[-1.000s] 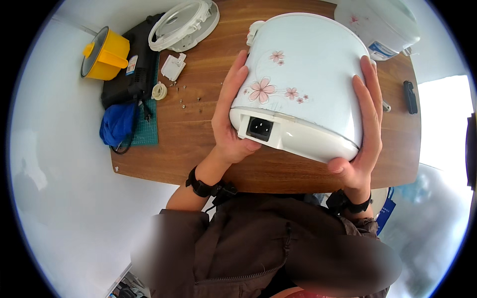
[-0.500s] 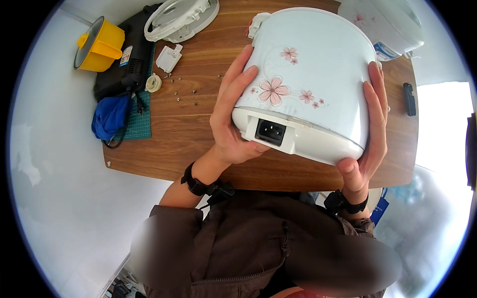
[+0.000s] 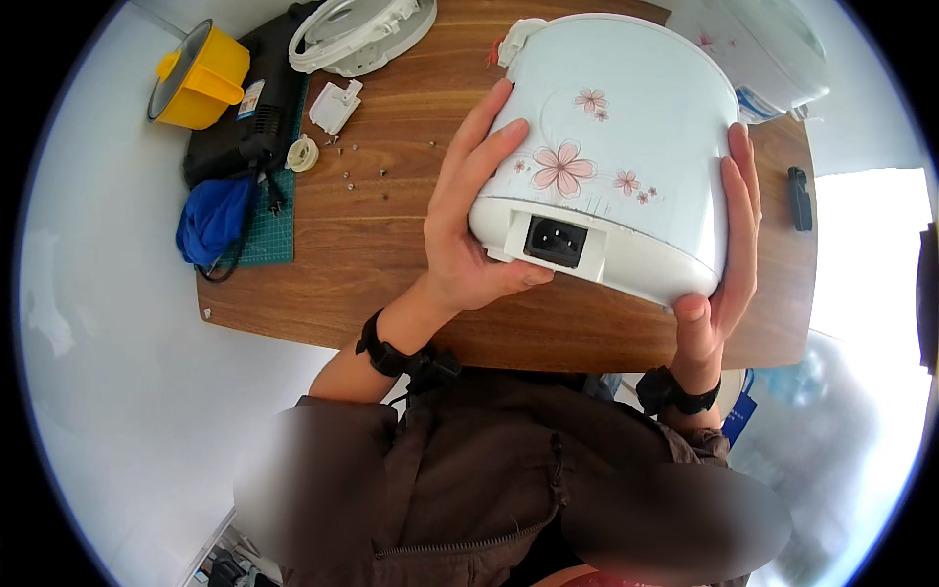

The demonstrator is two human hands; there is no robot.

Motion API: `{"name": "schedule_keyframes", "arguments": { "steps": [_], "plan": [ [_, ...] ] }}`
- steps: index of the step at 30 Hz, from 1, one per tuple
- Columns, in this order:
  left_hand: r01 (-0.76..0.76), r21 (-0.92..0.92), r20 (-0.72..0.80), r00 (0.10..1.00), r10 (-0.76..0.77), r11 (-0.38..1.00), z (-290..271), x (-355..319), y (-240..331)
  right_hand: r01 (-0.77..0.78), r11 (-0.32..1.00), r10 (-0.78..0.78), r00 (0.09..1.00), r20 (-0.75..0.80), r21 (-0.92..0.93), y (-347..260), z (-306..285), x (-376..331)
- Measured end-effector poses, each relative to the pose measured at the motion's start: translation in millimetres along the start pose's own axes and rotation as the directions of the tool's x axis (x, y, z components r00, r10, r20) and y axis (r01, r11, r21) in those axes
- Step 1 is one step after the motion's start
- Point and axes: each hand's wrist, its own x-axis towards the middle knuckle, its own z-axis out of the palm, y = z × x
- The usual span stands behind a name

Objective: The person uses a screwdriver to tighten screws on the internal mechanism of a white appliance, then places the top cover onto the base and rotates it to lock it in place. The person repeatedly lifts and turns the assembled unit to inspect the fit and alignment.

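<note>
Between my two hands is a white rice cooker body [image 3: 636, 147] with pink flowers printed on its side. It is tilted, and its black power socket [image 3: 556, 242] faces me near the bottom rim. My left hand [image 3: 471, 215] grips its left side, with the thumb under the base. On the right side, my right hand [image 3: 729, 254] presses its fingers along the wall and its thumb at the base's lower edge. The cooker's top and far side are hidden from view.
Small screws [image 3: 349, 174] lie on the wooden table [image 3: 352, 254], near a round cream part [image 3: 302, 154] and a white plastic piece [image 3: 335, 106]. A detached lid [image 3: 364, 37] lies behind. At left are a yellow pot [image 3: 202, 78] and blue cloth [image 3: 211, 225]; another flowered appliance [image 3: 773, 49] stands back right.
The rice cooker has turned slightly between my hands, its socket and flowers shifting right. Both hands keep their hold; the left one has moved a little to the right.
</note>
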Motion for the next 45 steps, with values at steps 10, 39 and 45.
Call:
{"name": "schedule_keyframes", "arguments": {
  "steps": [10, 39, 45],
  "plan": [
    [-0.009, -0.068, 0.027, 1.000, 0.011, 0.998, -0.6, 1.3, -14.2, 0.047, 0.999, -0.048, 0.999, -0.016, -0.026, 9.8, 1.6, 2.9],
    [0.430, -0.330, -0.244, 0.821, -0.516, 0.840, -7.5, 68.2, 23.5, -0.236, 0.760, 0.305, 0.952, -0.011, 0.606, 86.0, 31.3, 61.5],
    [0.465, -0.220, -0.173, 0.846, -0.504, 0.857, -16.5, 86.3, 21.8, -0.332, 0.800, 0.406, 0.913, -0.043, 0.500, 92.1, 28.8, 65.7]
  ]
}}
